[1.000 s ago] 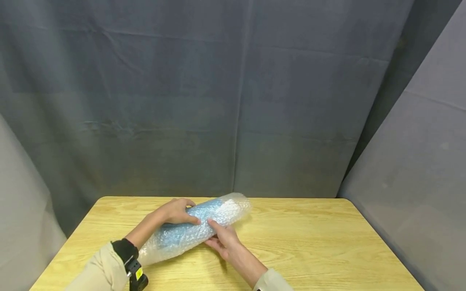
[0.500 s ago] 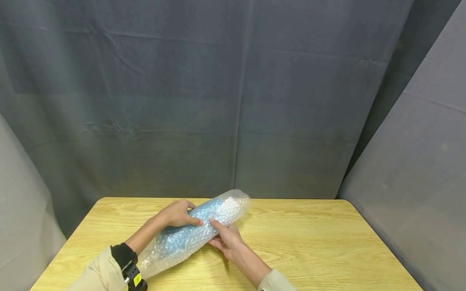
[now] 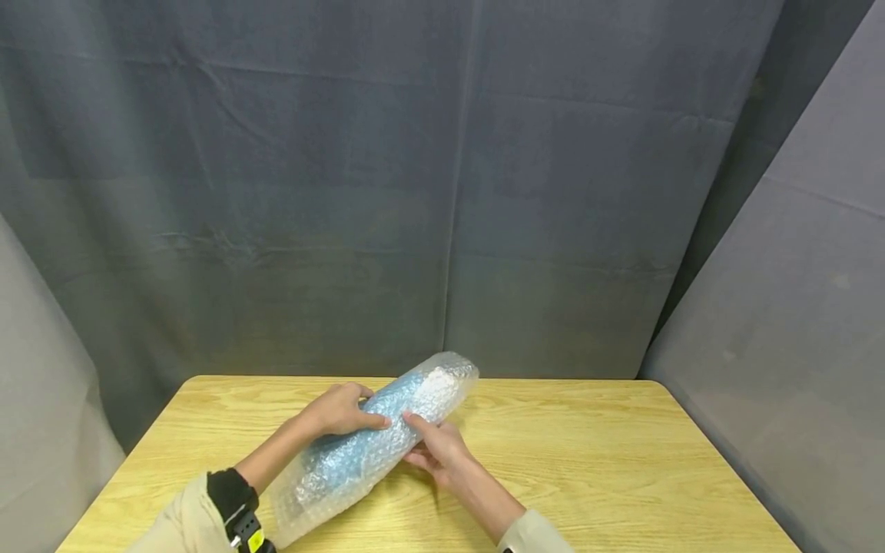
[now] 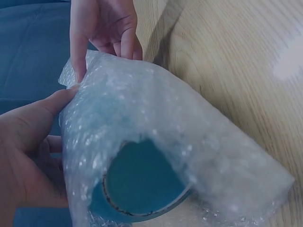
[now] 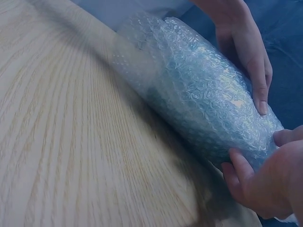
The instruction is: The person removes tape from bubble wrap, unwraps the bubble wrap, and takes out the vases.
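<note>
A roll of clear bubble wrap (image 3: 373, 453) lies slantwise over the table, with a blue object wrapped inside it. In the left wrist view the near end of the roll gapes, and a round blue end (image 4: 142, 179) with a dark-flecked rim shows within. My left hand (image 3: 339, 411) holds the roll from its far side, thumb on top. From the near side my right hand (image 3: 442, 452) grips it, thumb on top and fingers underneath. The two thumb tips are close together. What the blue object is beyond its round end is blurred by the wrap.
The light wooden table (image 3: 594, 461) spreads under and to the right of the roll. Behind it hangs a dark grey curtain (image 3: 346, 192), and pale cloth panels (image 3: 781, 322) flank both sides. A black wrist strap (image 3: 231, 491) sits on the left arm.
The bubble-wrapped roll has turned to a steeper slant, its far end up and its near end lower in the head view. Both hands have shifted slightly right, still holding it.
</note>
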Demonstrator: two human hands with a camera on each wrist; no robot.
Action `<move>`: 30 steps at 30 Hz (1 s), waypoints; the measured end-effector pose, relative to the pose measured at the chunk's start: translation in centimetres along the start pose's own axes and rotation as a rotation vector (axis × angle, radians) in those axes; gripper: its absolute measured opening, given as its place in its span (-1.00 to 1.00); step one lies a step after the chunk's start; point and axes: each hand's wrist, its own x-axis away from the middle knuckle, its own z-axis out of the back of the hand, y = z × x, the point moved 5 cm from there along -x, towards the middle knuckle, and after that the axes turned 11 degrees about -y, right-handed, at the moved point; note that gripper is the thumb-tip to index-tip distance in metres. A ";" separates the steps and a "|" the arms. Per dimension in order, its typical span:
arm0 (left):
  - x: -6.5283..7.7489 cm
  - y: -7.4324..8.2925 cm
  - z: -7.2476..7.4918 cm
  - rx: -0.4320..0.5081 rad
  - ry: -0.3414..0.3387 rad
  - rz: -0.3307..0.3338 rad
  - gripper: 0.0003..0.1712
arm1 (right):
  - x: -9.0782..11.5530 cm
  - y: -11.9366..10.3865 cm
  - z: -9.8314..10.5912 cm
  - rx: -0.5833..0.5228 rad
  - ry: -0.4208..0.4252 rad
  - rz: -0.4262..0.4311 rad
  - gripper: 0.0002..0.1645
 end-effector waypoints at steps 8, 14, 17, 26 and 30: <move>0.3 0.7 -0.4 0.041 0.016 -0.007 -0.48 | 0.2 -0.8 0.6 0.018 -0.015 -0.001 -0.34; 0.3 1.0 -0.7 0.056 0.029 -0.012 -0.46 | 0.6 -1.4 0.9 0.026 -0.043 -0.002 -0.40; 0.4 1.3 -0.8 0.058 0.034 -0.010 -0.45 | 0.9 -1.7 1.1 0.039 -0.056 -0.013 -0.41; 0.5 2.0 -1.1 0.062 0.049 -0.007 -0.43 | 1.1 -2.7 2.0 0.091 -0.078 -0.021 -0.39; 0.7 2.1 -1.3 0.062 0.053 0.005 -0.40 | 1.3 -2.9 2.2 0.096 -0.090 -0.026 -0.40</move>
